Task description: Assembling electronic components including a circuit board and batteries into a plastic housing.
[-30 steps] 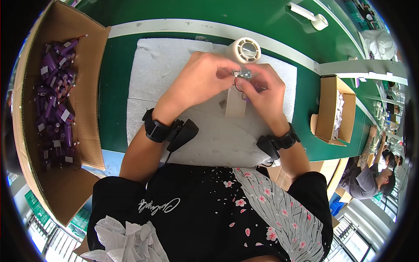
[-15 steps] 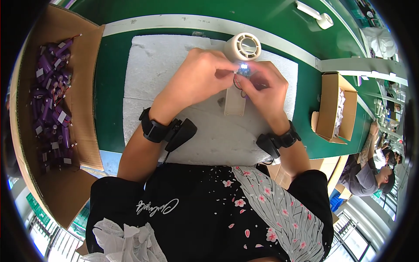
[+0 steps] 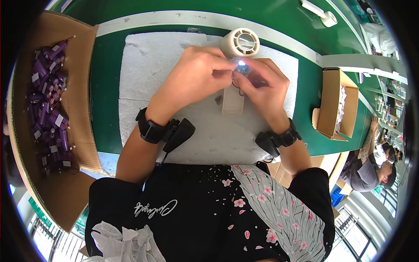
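A small handheld fan lies on a white foam sheet, its round off-white head at the far end and its opened handle toward me. Over the handle, a small blue circuit board with a bright white light lit on it is held between my hands. My right hand pinches the board from the right, with thin wires below it. My left hand has its fingertips pinched together at the board's left side; whatever lies between them is hidden.
On the left stands a large cardboard box with many purple battery packs. A smaller cardboard box with white pieces sits at the right. Another white fan lies beyond the rail. A person is at the far right.
Both hands keep their pinch at the lit board, with only slight finger movement. The whole view has shifted a little.
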A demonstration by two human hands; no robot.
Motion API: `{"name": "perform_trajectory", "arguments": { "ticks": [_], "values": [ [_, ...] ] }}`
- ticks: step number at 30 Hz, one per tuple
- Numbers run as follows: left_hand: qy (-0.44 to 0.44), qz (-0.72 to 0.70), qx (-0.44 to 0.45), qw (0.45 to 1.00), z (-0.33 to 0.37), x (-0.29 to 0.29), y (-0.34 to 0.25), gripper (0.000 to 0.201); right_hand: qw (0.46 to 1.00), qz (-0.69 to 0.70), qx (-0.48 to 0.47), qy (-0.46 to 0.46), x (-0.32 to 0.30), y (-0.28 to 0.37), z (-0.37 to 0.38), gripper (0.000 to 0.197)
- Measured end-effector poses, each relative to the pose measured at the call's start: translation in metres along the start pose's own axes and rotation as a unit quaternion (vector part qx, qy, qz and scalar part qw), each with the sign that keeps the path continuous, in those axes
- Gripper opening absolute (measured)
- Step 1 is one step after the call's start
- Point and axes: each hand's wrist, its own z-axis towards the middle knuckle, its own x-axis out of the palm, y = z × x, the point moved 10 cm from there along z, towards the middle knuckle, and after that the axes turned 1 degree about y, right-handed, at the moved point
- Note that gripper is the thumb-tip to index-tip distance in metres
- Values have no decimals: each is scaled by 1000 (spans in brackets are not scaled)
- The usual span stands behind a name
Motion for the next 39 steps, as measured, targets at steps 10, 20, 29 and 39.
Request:
{"name": "perform_trajectory", "arguments": {
  "ticks": [10, 20, 29, 39],
  "values": [
    [1, 4, 3, 1000, -1, 1, 2, 18, 1000, -23, 7, -1, 0, 2, 0, 32],
    [4, -11, 12, 1000, 0, 0, 1, 17, 1000, -17, 16, -7, 1, 2, 1, 30],
    [40, -93, -96, 990, -4, 11, 20, 27, 995, 52, 82, 5, 0, -6, -1, 24],
    [77, -74, -145, 984, -9, 23, 21, 35, 996, 43, 82, 3, -3, -13, -4, 19]
  ]
}}
